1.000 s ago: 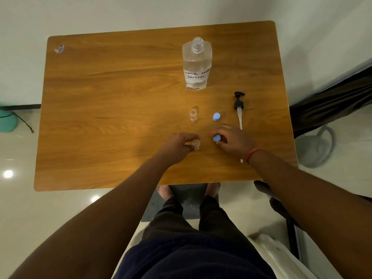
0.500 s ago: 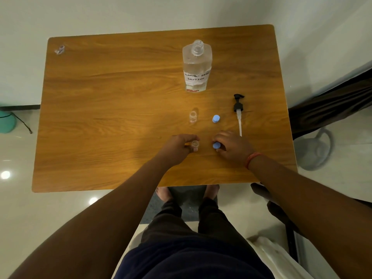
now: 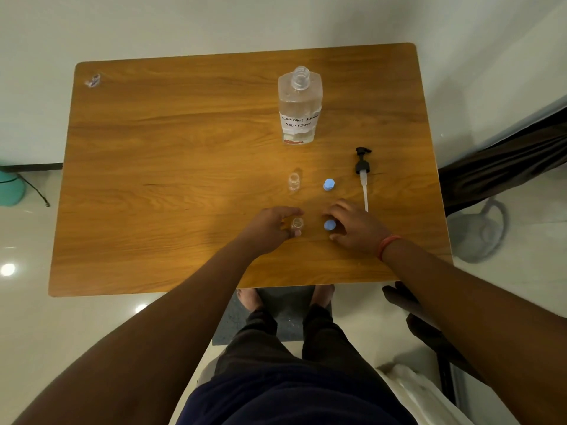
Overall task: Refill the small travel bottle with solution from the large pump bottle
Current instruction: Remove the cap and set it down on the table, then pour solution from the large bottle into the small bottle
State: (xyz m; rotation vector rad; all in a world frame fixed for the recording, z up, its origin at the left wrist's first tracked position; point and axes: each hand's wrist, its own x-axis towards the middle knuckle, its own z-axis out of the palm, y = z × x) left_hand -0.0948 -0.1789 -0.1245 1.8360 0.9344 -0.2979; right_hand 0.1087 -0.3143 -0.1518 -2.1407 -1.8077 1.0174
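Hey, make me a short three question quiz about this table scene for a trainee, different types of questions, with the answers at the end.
1. True or false: the pump head is screwed onto the large bottle.
2. How many blue caps are on the table?
3. Multiple choice: the left hand holds A) the large bottle, B) a small open vial, C) the pump head.

Key: 1. False; the pump head lies on the table, to the right of the bottle. 2. Two: one standing free, one by the right hand. 3. B.

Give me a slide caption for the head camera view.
Left hand holds small open bottle; right hand around blue cap.
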